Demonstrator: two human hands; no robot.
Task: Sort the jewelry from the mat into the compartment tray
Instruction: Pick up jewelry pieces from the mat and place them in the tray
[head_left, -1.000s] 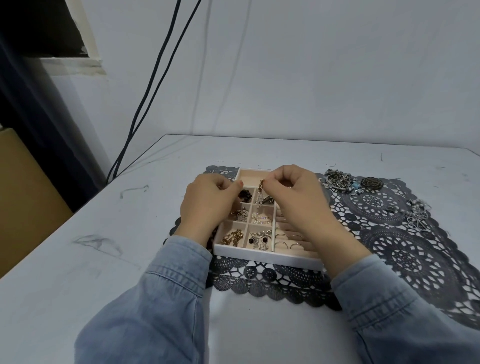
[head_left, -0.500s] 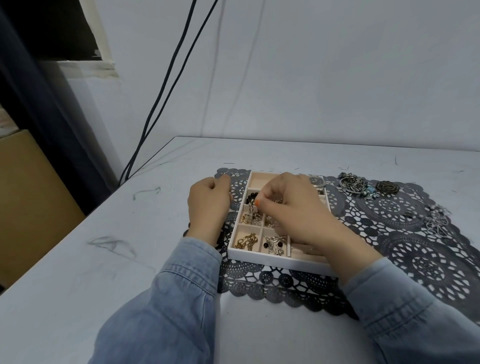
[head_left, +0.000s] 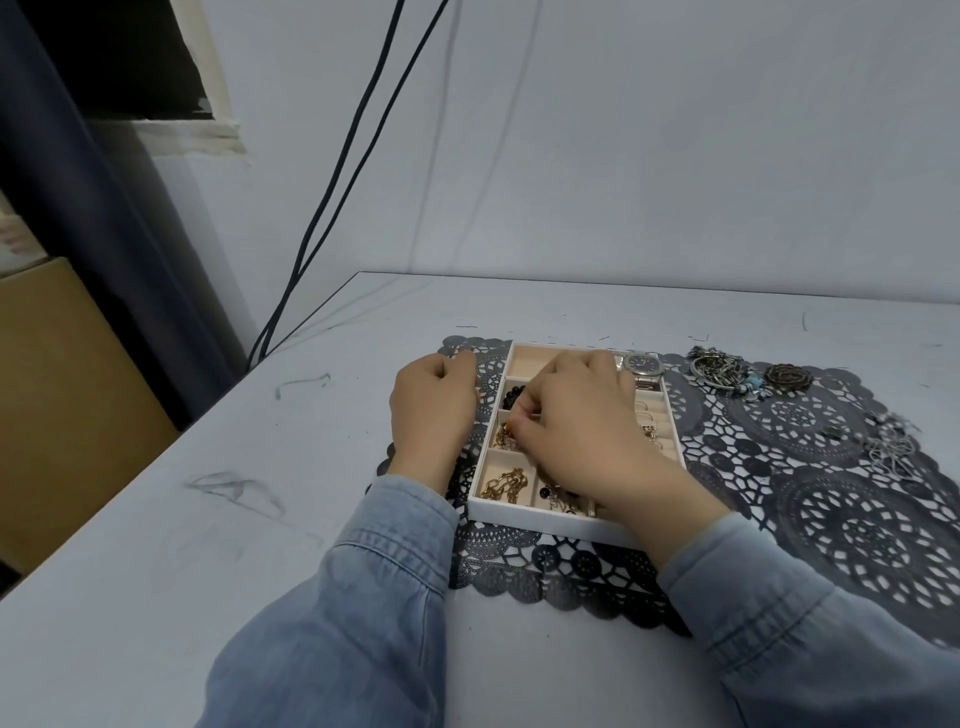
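Right hand (head_left: 582, 415) pinching gold piece (head_left: 505, 435) in tray (head_left: 519, 512), left column, third compartment. Left hand (head_left: 434, 410) resting loosely curled on mat (head_left: 831, 519), gripping nothing. One watch (head_left: 643, 364) sitting in tray. Three bits lying on mat: silver bundle (head_left: 719, 366), rose brooch (head_left: 789, 375), silver tangle (head_left: 893, 447).

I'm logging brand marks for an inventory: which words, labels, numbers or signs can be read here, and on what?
No text can be read.
The wristwatch dial, at the far end of the compartment tray, is too small and blurred to show any brand or numerals.
The lace mat, the table and the brown box show no print.
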